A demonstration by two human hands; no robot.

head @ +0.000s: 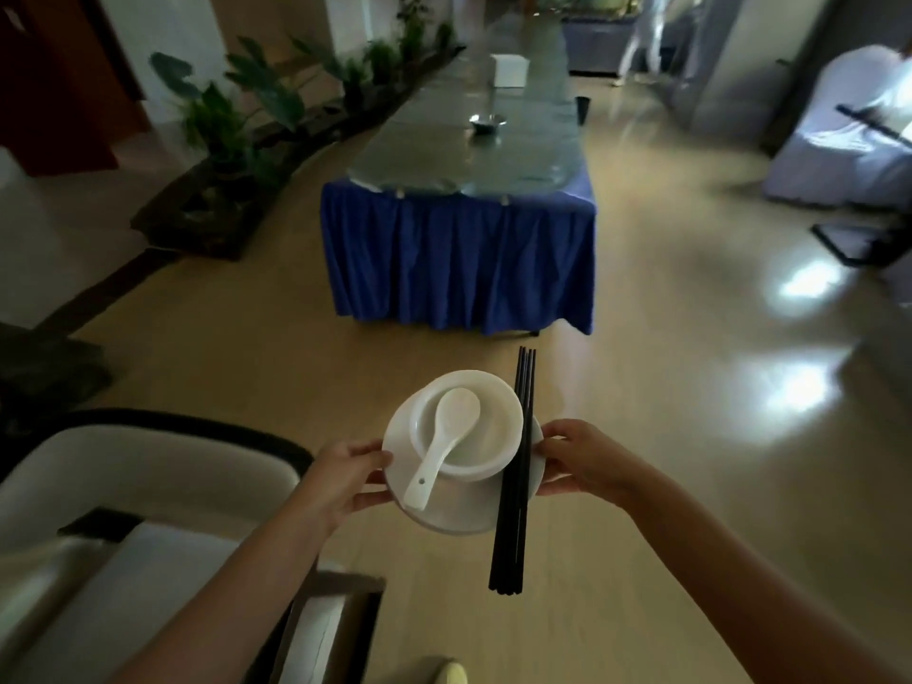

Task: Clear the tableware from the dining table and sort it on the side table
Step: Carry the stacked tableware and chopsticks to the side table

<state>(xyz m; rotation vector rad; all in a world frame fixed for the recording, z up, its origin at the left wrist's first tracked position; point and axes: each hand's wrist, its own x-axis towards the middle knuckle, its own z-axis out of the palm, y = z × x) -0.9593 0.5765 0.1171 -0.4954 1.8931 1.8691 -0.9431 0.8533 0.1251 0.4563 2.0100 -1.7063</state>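
Big dim hall, shiny tan floor (641, 387), planters (237, 120) along the left wall, covered chair (849, 140) off to the right. Straight ahead, well apart from the hands: long table (459, 259) with a blue skirt and a glassy top. Probably the side table, but can't say for sure from here. Up on it: metal bowl (486, 123), white box (511, 70), dark cup (583, 108) at the right edge. No sorted tableware visible there, though the far end is too blurry to rule anything out.

Load in transit, held over bare floor in mid-air: white plate (459, 506), white bowl (481, 436) sitting on it, white spoon (444, 436) lying scoop-down in the bowl with its handle poking out over the near-left rim, black chopsticks (513, 481) laid across the plate's right side, tips sticking out past both edges. Left hand (345, 478) pinched on the plate's left rim, thumb on top. Right hand (585, 459) clamped on the right rim, thumb looking pressed against the chopsticks.

So, roughly: pickup done for this set, carry underway, drop-off and sorting all left. Dining table not in view, so no idea how much is left there. Chopsticks loose-ish, might roll on a tilt.
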